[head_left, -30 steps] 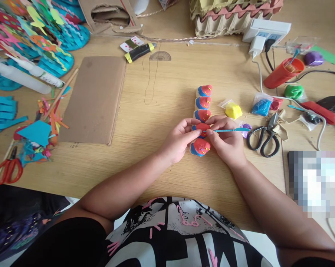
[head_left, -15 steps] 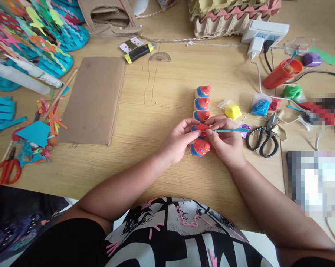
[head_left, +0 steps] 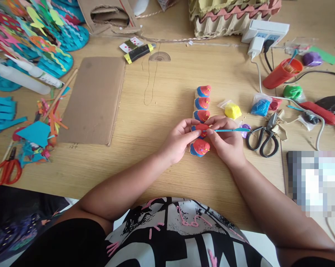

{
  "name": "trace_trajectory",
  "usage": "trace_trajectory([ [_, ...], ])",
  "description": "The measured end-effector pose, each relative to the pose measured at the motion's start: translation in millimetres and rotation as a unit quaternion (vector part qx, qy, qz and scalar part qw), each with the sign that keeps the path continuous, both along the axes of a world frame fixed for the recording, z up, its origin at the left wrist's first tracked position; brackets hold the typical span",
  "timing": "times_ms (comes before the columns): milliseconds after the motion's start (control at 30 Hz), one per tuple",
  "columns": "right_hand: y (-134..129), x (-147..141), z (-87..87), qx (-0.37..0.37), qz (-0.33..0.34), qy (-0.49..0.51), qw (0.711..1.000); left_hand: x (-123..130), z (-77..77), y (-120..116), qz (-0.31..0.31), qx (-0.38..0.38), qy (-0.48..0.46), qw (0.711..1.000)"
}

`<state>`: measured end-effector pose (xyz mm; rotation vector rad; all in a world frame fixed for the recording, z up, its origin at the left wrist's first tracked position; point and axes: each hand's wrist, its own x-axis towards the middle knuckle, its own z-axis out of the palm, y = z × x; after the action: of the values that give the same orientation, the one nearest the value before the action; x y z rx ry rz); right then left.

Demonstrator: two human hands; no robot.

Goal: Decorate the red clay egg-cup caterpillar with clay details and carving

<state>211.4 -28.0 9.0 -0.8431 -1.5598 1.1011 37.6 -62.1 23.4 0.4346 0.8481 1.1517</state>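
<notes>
A row of several egg-carton cups covered in red and blue clay runs away from me on the wooden table, some with yellow smile lines. My left hand curls its fingers and thumb around the left side of the second-nearest cup. In my right hand a thin blue clay modelling tool is pinched, its flat blade pointing right. The tool's other end is at that cup's red face, partly covered by my fingers. Yellow clay in a bag lies just beyond my right hand.
Black-handled scissors and bagged blue clay lie to the right, near a red cup holding tools. A cardboard sheet lies left, beside paper scraps and red scissors. Egg trays and a power strip stand behind.
The blue modelling tool's blade end has shifted very slightly right. Both hands and the row of cups otherwise look the same.
</notes>
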Motion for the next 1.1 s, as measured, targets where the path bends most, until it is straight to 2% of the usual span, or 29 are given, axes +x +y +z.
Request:
trace_trajectory([
  [567,-0.2,0.0,1.1,-0.001,0.006,0.007,1.000,-0.9,-1.6,0.4,-0.003,0.016,-0.013,1.000],
  [867,-0.4,0.3,1.0,0.021,-0.007,-0.025,0.999,0.1,0.9,-0.3,-0.001,0.002,-0.004,1.000],
  [1100,-1.5,0.4,1.5,0.010,-0.012,-0.027,1.000,0.7,3.5,-0.2,-0.001,-0.008,0.003,1.000],
])
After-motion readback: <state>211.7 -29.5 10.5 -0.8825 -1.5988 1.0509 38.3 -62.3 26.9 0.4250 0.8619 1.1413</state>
